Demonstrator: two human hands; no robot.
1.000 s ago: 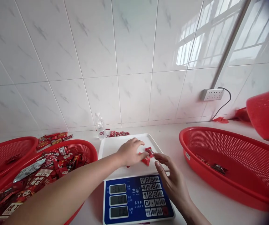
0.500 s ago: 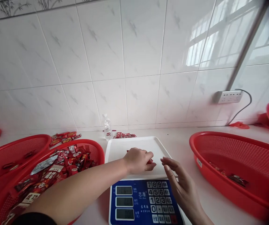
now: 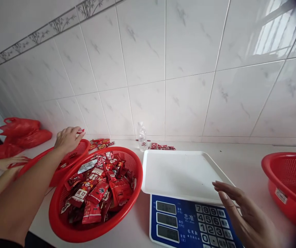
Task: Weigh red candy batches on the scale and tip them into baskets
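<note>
My left hand [image 3: 67,139] is closed on a small red packet [image 3: 81,131], raised over the rear red basket [image 3: 84,150] at the left. Most of that packet is hidden by my fingers. My right hand [image 3: 248,217] is open and holds nothing, its fingers stretched out by the right front edge of the scale's white tray [image 3: 173,172]. Nothing lies on that tray. Below it is the scale's blue panel [image 3: 186,220] with displays and number keys. Between my arm and the scale stands a red basket [image 3: 137,179] full of red snack packets [image 3: 98,189].
Another person's hands [image 3: 8,163] are at the far left, near red plastic bags [image 3: 24,132]. A clear bottle [image 3: 142,137] stands by the wall, with red packets [image 3: 160,146] beside it. Another red basket [image 3: 272,172] is at the right.
My left hand has lifted off the scale tray with the red packet and swung left over the rear basket. The view has turned left; my right hand stays open by the scale.
</note>
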